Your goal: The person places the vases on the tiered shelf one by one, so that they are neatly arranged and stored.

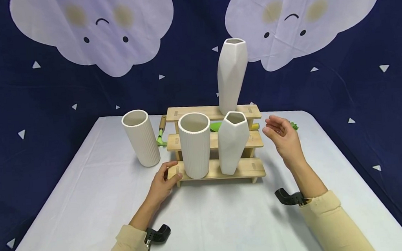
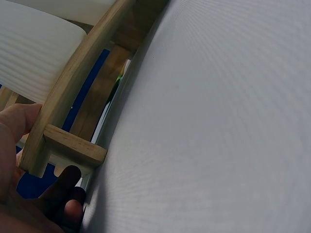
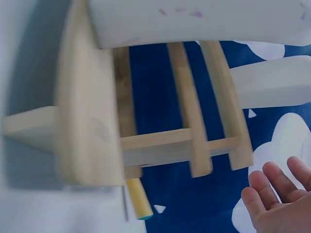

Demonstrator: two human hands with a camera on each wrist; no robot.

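Note:
A three-tier wooden stand (image 1: 239,172) sits mid-table. My left hand (image 1: 162,187) grips the left end of its lowest step, the thumb on the board and other fingers (image 2: 68,184) by the underside. On that step are a ribbed white vase (image 1: 196,149) and, to its right, a faceted white vase (image 1: 232,144). A taller faceted vase (image 1: 231,75) rises from the top step. Right of the stand, my right hand (image 1: 286,140) is raised with relaxed fingers and holds nothing; the right wrist view shows its fingers (image 3: 277,182) apart from the wood.
Another ribbed white vase (image 1: 143,140) stands on the table left of the stand. Behind the stand lie a wooden-handled green tool (image 1: 162,128) and a yellow-ended item (image 1: 255,126). Something green (image 1: 294,126) shows behind the right hand. A dark blue cloud-print cloth (image 1: 194,35) hangs at the back.

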